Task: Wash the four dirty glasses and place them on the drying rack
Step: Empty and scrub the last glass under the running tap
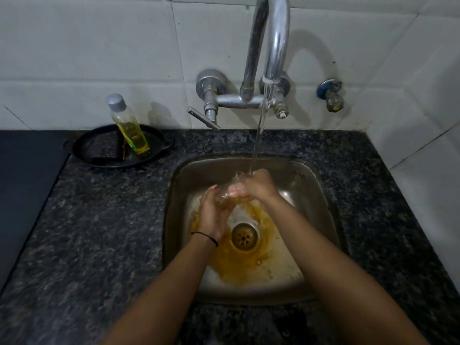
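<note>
A dark speckled stone table (104, 210) holds a steel sink (321, 185) set into it. A black pan (159, 148) sits at its back left, near the wall.

We had only one view, from a wide-angle camera worn on the head. It faced forward and steeply down at the sink (308, 188) in the table (99, 220), from quite near. The left hand (211, 210) and the right hand (258, 188) sat in the middle of the frame, the arms (336, 270) entering from the bottom edge. The tiled wall (99, 46) and the tap (276, 46) closed the top.
</note>
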